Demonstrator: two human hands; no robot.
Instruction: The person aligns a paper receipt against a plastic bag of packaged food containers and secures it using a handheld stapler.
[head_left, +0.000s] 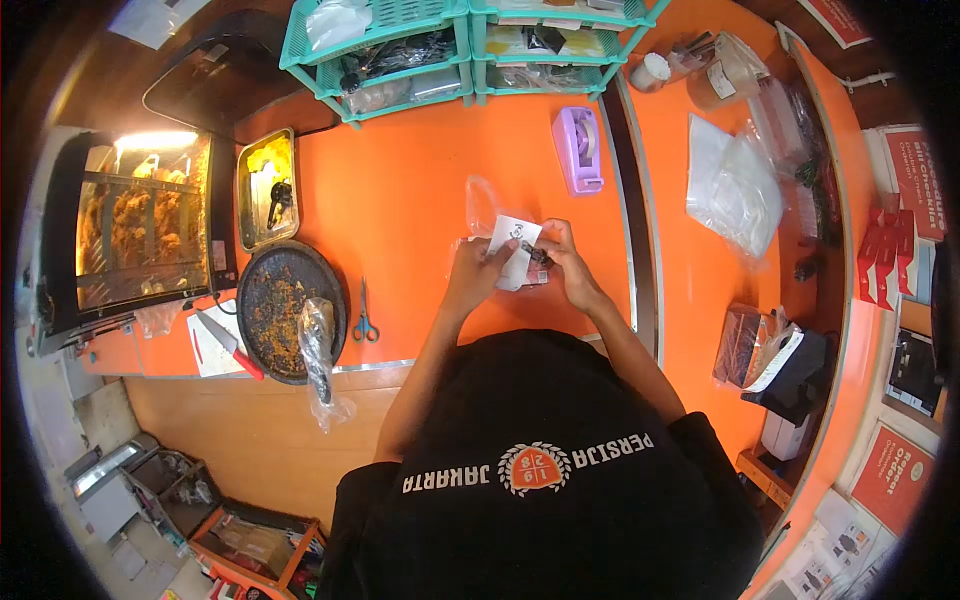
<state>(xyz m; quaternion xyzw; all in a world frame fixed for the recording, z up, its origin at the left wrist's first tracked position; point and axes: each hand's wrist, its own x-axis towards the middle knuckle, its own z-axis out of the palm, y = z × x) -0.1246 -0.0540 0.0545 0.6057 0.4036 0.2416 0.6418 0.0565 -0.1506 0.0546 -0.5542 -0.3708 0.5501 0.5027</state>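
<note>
Left hand (474, 274) grips white card (516, 230); round tray (254, 288) holds crumbs (284, 312).

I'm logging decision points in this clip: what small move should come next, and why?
Probably the left hand should steady the marked white slip while the right hand straightens the small dark item beside it: the left thumb lies on the slip, and the right fingers are at the dark item, too small to identify.
</note>
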